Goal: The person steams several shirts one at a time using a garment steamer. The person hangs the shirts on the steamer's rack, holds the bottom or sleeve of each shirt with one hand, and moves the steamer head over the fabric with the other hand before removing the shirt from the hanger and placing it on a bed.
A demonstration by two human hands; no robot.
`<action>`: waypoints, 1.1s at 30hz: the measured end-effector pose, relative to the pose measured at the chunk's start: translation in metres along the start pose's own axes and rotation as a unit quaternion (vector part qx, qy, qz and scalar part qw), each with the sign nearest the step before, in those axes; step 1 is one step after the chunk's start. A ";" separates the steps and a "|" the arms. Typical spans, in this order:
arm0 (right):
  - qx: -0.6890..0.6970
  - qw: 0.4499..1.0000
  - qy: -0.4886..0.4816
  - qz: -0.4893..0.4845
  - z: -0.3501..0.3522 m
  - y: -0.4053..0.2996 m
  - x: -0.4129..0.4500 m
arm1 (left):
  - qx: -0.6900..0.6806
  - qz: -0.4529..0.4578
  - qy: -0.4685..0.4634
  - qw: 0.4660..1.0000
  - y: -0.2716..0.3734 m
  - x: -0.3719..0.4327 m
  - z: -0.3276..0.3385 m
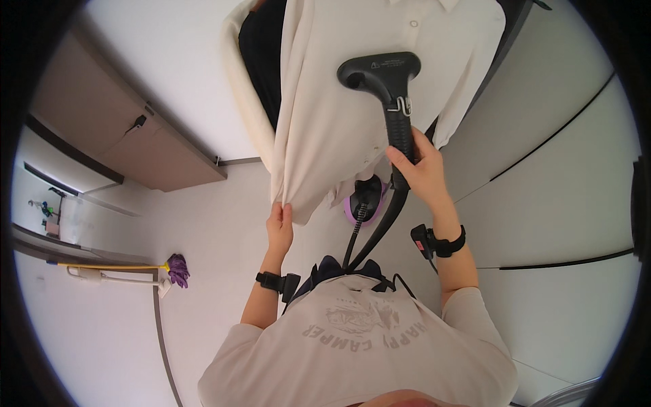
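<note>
A cream button-front shirt (330, 122) hangs before me, its top cut off by the picture's edge. My left hand (279, 220) pinches its lower left hem and draws the cloth out in long folds. In my right hand (421, 165) is the ribbed handle of a black garment steamer head (381, 74), which lies over the shirt's front; whether it touches the cloth I cannot tell. From the handle a black hose (386, 224) curves down towards my body. Behind the shirt hang a black garment (264, 61) and another cream one (239, 86).
The steamer's purple and black base (366, 201) stands on the floor under the shirt. Leftwards are a brownish door (122, 122), a purple mop (178, 270) with a yellow handle, and a white stick-like appliance (127, 279). Pale cabinet panels (549, 203) line the right side.
</note>
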State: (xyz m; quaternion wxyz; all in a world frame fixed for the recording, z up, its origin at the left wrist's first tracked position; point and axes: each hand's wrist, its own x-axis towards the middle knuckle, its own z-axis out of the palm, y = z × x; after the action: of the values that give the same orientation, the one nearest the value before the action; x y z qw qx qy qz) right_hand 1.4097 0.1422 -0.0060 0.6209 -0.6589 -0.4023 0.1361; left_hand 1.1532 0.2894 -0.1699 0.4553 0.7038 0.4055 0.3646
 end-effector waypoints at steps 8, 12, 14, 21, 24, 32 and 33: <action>-0.060 0.987 -0.146 -0.005 0.044 0.053 -0.056 | 0.025 0.004 0.132 0.991 0.004 -0.018 -0.005; -0.085 0.974 -0.210 -0.014 0.063 0.081 -0.094 | 0.012 0.014 0.132 0.991 0.000 -0.014 -0.011; -0.084 0.969 -0.232 -0.009 0.064 0.093 -0.101 | 0.021 0.002 0.125 0.992 0.004 -0.016 -0.016; -0.117 0.982 -0.143 -0.033 0.046 0.091 -0.067 | 0.062 -0.011 0.104 0.993 -0.001 -0.019 -0.034; -0.086 0.988 -0.129 0.021 0.040 0.084 -0.057 | 0.099 -0.014 0.105 0.989 -0.010 -0.016 -0.039; -0.082 0.965 -0.247 -0.014 0.069 0.117 -0.081 | 0.010 -0.118 0.054 0.991 -0.001 -0.009 -0.042; -0.074 0.968 -0.239 -0.030 0.072 0.116 -0.082 | -0.026 -0.113 0.058 0.992 -0.003 -0.010 -0.044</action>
State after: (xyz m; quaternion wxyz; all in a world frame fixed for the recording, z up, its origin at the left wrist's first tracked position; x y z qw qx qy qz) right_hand 1.3508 0.1468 -0.1539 0.4601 -0.6392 -0.5673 0.2408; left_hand 1.1103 0.2965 -0.1598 0.4873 0.6195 0.4985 0.3609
